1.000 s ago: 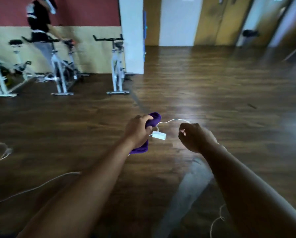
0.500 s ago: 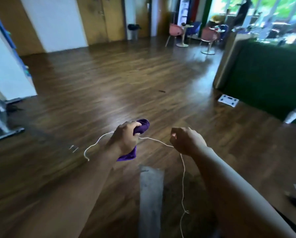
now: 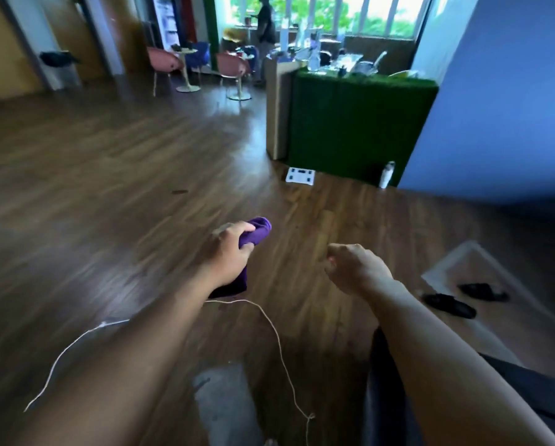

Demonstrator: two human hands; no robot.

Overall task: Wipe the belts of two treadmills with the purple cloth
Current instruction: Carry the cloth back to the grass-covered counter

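Centre frame, the left hand (image 3: 229,252) grips the purple cloth (image 3: 258,231), whose ends poke out above and below the fist; the right hand (image 3: 353,268) is curled, holding nothing visible.

- glossy wood-plank floor (image 3: 108,188) stretches away past the left hand (image 3: 227,255).
- pink chairs (image 3: 165,62) sit far beyond it, near daylit windows (image 3: 376,14).
- green-fronted counter (image 3: 359,130) stands well ahead of the right hand (image 3: 353,268).
- blue wall (image 3: 495,107) rises farther right of that hand.
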